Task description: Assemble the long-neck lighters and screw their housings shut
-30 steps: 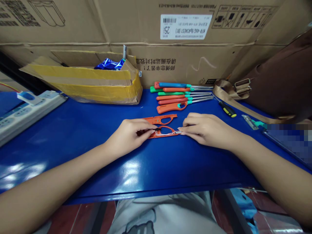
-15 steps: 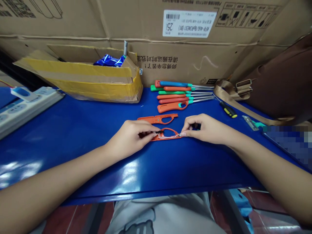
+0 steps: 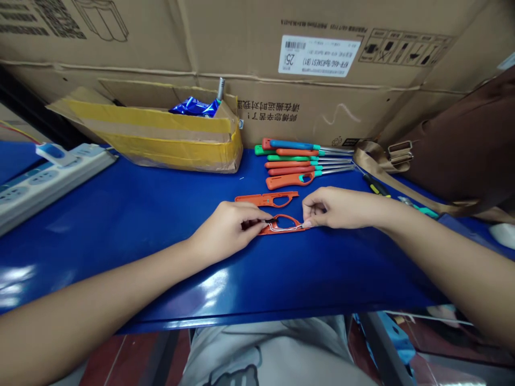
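Note:
An orange lighter handle half (image 3: 297,220) lies on the blue table with its trigger opening showing. My left hand (image 3: 227,230) is closed in a pinch on a small black part (image 3: 271,220) at its left end, and the fingers cover that end of the shell. From there white wires (image 3: 281,230) run along the lower edge of the shell. At the right tip, the thumb and fingers of my right hand (image 3: 328,208) pinch the wire ends. Just behind lies the other orange handle half (image 3: 263,200), touched by neither hand.
Several finished-looking lighters (image 3: 290,181) in orange, green and blue lie behind. A taped cardboard box (image 3: 173,145) stands back left, near a power strip (image 3: 52,174). At right are a screwdriver (image 3: 376,185), a strap (image 3: 418,190) and a brown bag (image 3: 454,134).
The camera view has shifted, so everything sits a little farther right. Both hands keep their pinches at the two ends of the shell.

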`<state>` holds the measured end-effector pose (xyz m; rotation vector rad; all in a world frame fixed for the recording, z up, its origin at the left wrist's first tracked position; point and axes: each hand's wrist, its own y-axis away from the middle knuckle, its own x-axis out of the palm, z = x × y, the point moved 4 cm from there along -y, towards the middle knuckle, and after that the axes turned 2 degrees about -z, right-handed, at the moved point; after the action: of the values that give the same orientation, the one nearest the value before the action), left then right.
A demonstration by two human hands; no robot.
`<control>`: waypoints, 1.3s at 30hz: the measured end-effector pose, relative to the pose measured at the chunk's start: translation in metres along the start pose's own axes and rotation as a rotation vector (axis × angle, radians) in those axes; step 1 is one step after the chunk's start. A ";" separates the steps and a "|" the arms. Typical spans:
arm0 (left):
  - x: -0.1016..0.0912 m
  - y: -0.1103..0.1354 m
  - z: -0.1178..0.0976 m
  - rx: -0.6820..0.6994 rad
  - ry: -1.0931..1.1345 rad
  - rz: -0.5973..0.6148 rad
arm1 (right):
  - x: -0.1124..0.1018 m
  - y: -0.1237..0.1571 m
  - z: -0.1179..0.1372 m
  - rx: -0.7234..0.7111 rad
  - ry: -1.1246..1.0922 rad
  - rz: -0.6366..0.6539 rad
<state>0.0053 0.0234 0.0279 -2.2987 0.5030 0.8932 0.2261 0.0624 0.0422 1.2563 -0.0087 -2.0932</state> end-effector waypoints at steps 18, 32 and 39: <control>0.001 0.001 -0.002 0.041 0.066 -0.052 | 0.043 0.015 0.028 -0.378 -0.059 -0.343; 0.001 0.002 -0.005 0.077 0.039 -0.053 | 0.048 0.020 0.035 -0.230 0.062 -0.335; 0.002 0.002 -0.004 0.044 0.056 -0.051 | 0.050 0.021 0.036 -0.231 0.067 -0.332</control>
<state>0.0073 0.0197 0.0283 -2.2914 0.4814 0.7883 0.1946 0.0071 0.0301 1.2503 0.4891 -2.2480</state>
